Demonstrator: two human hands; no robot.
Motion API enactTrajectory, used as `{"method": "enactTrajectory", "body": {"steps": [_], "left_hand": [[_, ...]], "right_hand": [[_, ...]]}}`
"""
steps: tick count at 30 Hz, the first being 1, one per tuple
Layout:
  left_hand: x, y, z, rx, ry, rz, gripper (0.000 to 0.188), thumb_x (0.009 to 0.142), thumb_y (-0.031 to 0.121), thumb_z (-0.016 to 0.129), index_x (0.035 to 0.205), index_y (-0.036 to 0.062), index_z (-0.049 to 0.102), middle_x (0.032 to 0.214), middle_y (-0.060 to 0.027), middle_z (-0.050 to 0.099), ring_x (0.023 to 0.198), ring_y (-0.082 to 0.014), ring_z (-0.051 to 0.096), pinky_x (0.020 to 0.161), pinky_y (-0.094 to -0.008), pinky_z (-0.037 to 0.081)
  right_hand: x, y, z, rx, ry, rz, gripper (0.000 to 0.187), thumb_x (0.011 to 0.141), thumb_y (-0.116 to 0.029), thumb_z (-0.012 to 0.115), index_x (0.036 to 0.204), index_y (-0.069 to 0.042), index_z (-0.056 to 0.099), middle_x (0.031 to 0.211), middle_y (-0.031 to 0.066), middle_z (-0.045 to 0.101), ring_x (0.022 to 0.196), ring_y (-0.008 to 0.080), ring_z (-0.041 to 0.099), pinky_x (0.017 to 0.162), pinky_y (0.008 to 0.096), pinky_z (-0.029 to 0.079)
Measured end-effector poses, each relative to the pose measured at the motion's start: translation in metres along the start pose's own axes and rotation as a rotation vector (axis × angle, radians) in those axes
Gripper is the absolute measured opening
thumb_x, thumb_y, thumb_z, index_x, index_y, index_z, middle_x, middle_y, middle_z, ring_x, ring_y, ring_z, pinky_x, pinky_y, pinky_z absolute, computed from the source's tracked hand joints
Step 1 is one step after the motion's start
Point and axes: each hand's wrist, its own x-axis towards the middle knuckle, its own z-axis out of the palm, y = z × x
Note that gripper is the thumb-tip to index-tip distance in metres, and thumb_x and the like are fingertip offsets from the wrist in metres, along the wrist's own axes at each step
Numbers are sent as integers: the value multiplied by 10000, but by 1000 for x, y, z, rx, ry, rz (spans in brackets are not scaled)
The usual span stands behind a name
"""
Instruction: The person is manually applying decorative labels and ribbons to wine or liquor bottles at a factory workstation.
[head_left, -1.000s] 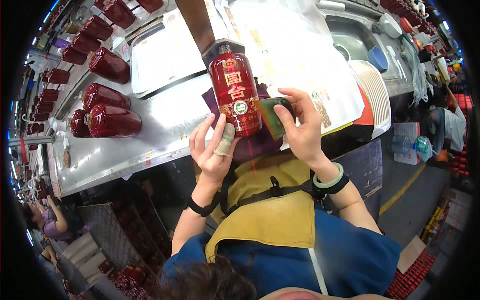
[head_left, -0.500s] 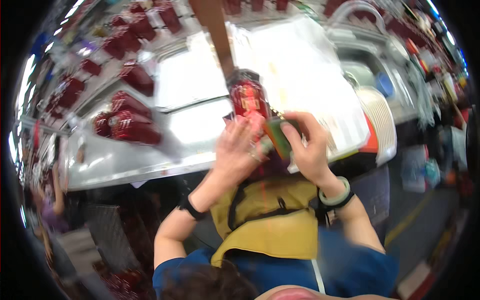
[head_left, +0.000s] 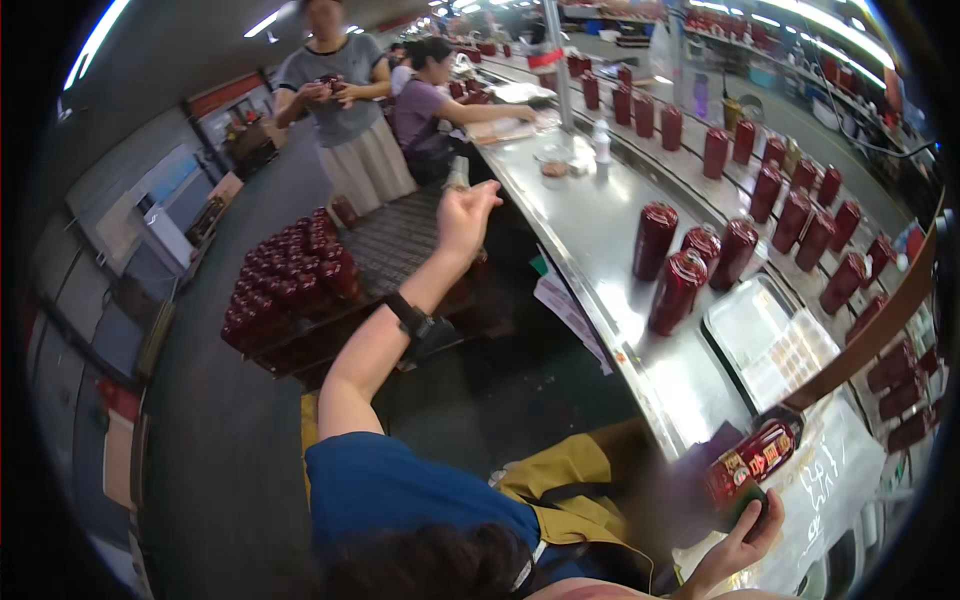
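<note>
r fingers point(head_left: 746, 523) were clamped on green pad point(head_left: 741, 499), which hid pt of red bottle point(head_left: 768, 450); r forearm point(head_left: 698, 582) mostly cut off. bottle lay just beyond fingers on table point(head_left: 600, 225). l fingers point(head_left: 484, 195) apart, some unclear.

- Touching the fingers point(head_left: 743, 525) of the right hand point(head_left: 733, 555), a block point(head_left: 742, 496) is showing dark green
- Just beyond those fingers, a bottle point(head_left: 762, 452) is gleaming deep red, with pale gold characters patterning its front
- Up and to their left, a blurred cloth point(head_left: 710, 450) is looking purple
- On one finger of the left hand point(head_left: 463, 222), a cover point(head_left: 459, 172) is looking pale beige
- Below the left fingers, a wristband point(head_left: 415, 325) is showing black
- Farther below them, a sleeve point(head_left: 370, 468) is showing blue and an apron point(head_left: 565, 470) mustard yellow
</note>
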Motion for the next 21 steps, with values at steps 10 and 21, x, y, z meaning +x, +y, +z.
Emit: {"method": "enactTrajectory", "body": {"steps": [10, 21], "left_hand": [[137, 29, -158, 121, 193, -389, 465, 995, 231, 663, 1303, 4, 399, 1111, -160, 757, 790, -179, 755, 540, -231, 511], [153, 14, -144, 154, 227, -426, 331, 960, 188, 703, 1175, -20, 561, 1086, -156, 762, 779, -183, 758, 492, -230, 502]], "right_hand": [[1, -5, 5, 84, -43, 65, 296, 1094, -146, 552, 1330, 30, 580, 1276, 111, 622, 1154, 195, 591, 1038, 319, 464], [-8, 11, -8, 83, -17, 117, 294, 1096, -157, 550, 1327, 21, 585, 1249, 108, 635, 1136, 185, 601, 1014, 308, 479]]}}
